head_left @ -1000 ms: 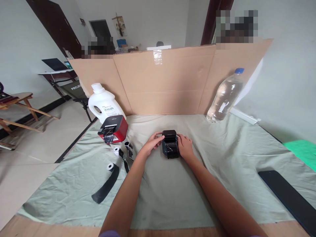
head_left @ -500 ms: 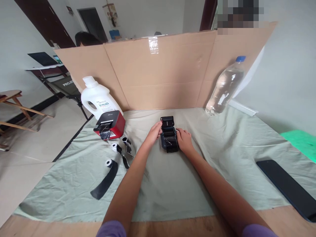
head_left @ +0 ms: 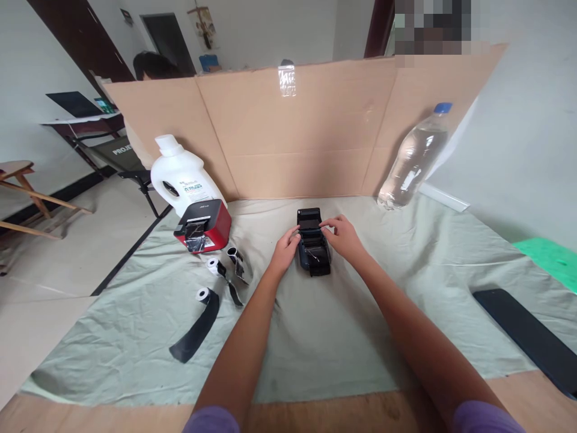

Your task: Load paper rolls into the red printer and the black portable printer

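Observation:
A small black portable printer (head_left: 314, 255) lies on the cloth in front of me, its lid (head_left: 309, 214) swung open at the far end. A strip of shiny black paper drapes over its near end. My left hand (head_left: 285, 249) grips the printer's left side near the hinge, thumb and forefinger against the edge. On the other side, my right hand (head_left: 343, 234) has its thumb and forefinger at the right edge of the lid near the hinge; the other fingers are bent. The exact contact of the fingertips is too small to make out.
To the left are a red and black printer (head_left: 205, 225), a white detergent bottle (head_left: 184, 177) and several partly unrolled black paper rolls (head_left: 202, 319). A water bottle (head_left: 415, 159) leans on the cardboard screen (head_left: 297, 138). A phone (head_left: 525, 334) lies at right. People show behind the screen.
My right hand has moved up from the printer's right side to the lid's right edge. My left hand stays at the left side. The view has shifted slightly.

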{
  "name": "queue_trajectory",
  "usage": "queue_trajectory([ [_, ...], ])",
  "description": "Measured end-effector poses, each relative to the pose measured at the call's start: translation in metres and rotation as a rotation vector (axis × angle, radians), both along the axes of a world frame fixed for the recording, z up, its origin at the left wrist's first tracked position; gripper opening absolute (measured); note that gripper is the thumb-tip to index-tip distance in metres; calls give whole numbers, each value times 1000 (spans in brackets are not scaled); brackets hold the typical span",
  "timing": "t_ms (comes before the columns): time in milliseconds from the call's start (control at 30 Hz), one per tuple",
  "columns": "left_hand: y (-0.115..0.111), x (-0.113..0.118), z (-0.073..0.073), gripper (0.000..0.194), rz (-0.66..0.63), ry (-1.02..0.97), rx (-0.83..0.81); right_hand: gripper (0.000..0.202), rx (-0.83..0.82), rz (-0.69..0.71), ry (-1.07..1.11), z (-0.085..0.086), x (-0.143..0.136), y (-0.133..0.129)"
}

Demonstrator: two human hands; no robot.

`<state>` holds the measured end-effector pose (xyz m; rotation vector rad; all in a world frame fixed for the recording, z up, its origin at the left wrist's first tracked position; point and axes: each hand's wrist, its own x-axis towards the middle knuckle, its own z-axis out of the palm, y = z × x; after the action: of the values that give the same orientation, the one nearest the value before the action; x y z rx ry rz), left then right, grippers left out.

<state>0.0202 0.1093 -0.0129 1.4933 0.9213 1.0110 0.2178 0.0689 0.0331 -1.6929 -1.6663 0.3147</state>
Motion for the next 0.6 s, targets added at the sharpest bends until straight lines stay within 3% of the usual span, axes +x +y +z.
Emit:
queue_trajectory([
  [167,4,0,2,48,64,-28,-51,19,-461,23,-323,24,-18,39],
  [233,6,0,1,47,68,-27,-46,19,-522,8,-359,27,-28,48],
  [367,9,2,-3,43,63,-57,-40,20,-481,-11,-391,39,-33,49],
  [467,9,3,-2,40,65,-120,-48,21,-393,-1,-380,64,-26,47],
  [600,7,2,3,33,94,-120,-126,16,-194,182,72,107,-42,44],
])
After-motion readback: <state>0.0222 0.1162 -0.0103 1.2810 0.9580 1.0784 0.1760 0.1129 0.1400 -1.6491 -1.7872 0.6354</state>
